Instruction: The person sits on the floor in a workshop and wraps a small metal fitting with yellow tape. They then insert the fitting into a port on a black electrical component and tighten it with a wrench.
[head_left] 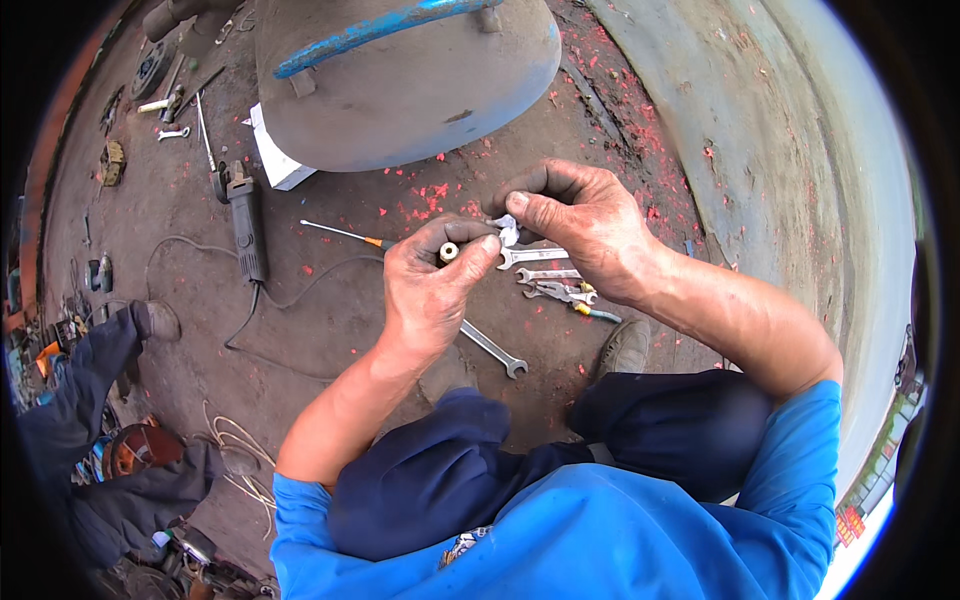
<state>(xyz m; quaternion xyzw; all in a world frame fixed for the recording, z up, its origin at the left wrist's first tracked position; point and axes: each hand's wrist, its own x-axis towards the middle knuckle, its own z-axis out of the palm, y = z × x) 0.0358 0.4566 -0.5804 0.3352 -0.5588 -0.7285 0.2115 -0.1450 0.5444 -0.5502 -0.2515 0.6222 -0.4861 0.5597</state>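
Left hand: we see the left hand (pixel 425 295) curled, fingers closed around a small metal fitting (pixel 449 252); only its round end with a hole shows.
Right hand: we see the right hand (pixel 600 220) with thumb and forefinger brought together, pinching a crumpled white piece (pixel 508 232).
Fitting and white piece: close together in front of the chest, above the ground; we cannot tell whether they touch.
Done so far: both small parts are picked up, one per hand; we judge this to be close handwork in mid-course.
Left over: we see no finished joint between the two; the white piece looks loose and bunched, so we'd mark the handwork incomplete. How much remains, we cannot tell.
Wrenches and pliers: upper wrench (pixel 535 256), shorter wrench (pixel 550 275) and pliers (pixel 565 293) lie on the ground below the right hand, not in use; a longer wrench (pixel 493 350) lies beside the left forearm.
Screwdriver: the screwdriver (pixel 338 231) lies left of the hands, unheld.
Grinder: the angle grinder (pixel 246 225) lies farther left, unheld.
Tank: the rounded metal body (pixel 420 110) with a blue bar (pixel 385 35) stands ahead, untouched by either hand.
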